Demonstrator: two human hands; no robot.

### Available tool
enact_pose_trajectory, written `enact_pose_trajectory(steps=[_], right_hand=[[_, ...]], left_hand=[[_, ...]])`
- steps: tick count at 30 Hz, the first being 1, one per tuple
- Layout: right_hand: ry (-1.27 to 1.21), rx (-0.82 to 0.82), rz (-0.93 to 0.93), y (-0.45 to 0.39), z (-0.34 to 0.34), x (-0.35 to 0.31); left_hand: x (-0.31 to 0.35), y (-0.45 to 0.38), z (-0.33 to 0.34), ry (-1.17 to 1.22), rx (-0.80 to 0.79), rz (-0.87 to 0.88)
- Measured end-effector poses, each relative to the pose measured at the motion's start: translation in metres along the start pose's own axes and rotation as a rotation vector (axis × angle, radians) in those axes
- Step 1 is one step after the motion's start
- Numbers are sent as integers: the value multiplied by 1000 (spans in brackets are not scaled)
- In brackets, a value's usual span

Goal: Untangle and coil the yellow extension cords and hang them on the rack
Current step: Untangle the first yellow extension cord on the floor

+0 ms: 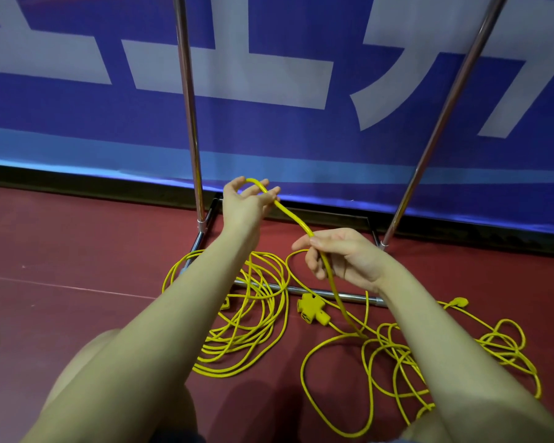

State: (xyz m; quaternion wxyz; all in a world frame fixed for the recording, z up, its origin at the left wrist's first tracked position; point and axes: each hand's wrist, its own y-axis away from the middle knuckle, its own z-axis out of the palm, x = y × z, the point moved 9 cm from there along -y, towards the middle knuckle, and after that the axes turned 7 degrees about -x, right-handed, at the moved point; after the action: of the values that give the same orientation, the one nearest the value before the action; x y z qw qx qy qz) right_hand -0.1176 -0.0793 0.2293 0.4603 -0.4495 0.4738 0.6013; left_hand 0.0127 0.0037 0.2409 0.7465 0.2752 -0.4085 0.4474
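Head view, looking down at a dark red floor [77, 251] that meets a blue banner [269, 132] with pale lettering along its far edge.

Left hand [247, 203]: raised, palm up, fingers spread and relaxed. The yellow cord [295, 219] arches over the fingertips in a small loop; no finger is curled round it, the cord simply lies across them.

Right hand [343, 255]: nearer the camera and lower. Thumb and forefinger pinch the same cord, the other fingers loosely bent below. The grip is clamped on the cord, which runs taut from left hand to right, then drops to the floor.

On the floor, two heaps of yellow cord. Left heap [247, 321]: a rough stack of rounded loops, lying over the rack's near base bar. Right heap [429, 362]: looser, tangled, spreading toward the right edge of the floor. The held strand runs down into this right heap.

Between the heaps, a yellow multi-outlet socket block [312, 310] lies against the base bar. A yellow plug [459, 302] rests further right, just beyond the right forearm.

Rack [189, 107]: two chrome uprights rising out of frame, a metal base frame on the floor near the banner. No cord hangs on the part in view.

Both bare forearms reach in from the bottom; knees show at the lower corners.
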Motion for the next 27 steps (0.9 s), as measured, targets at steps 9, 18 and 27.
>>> enact_pose_trajectory(steps=[9, 18, 27], right_hand=[[9, 74, -34, -4, -1, -6], [9, -14, 54, 1, 6, 2], [30, 126, -6, -6, -5, -1]], left_hand=[[-21, 20, 32, 134, -226, -220], [9, -9, -4, 204, -5, -85], [-7, 18, 45, 134, -278, -128]])
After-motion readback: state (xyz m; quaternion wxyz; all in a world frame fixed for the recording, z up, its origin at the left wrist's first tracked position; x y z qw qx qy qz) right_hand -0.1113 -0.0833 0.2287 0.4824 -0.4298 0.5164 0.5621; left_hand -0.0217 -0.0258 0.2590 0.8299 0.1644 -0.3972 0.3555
